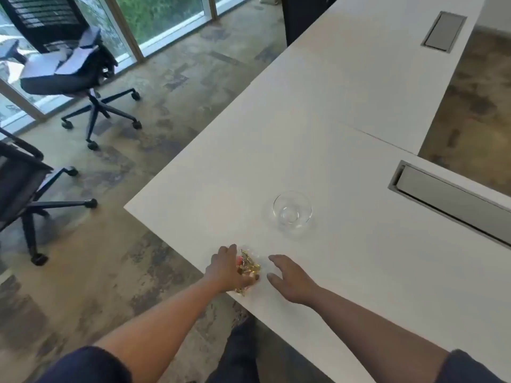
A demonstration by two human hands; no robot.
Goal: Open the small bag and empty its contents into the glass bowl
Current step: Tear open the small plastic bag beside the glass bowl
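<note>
A small clear bag of gold-coloured pieces lies near the front edge of the white table. My left hand is curled over the bag's left side, fingers wrapped on it. Just to the bag's right, my right hand hovers with fingers spread and holds nothing. The glass bowl stands empty on the table, a short way beyond and to the right of both hands.
A grey cable hatch is set in the table at right, and another lies far back. Two wheeled office chairs stand on the floor to the left, near the windows.
</note>
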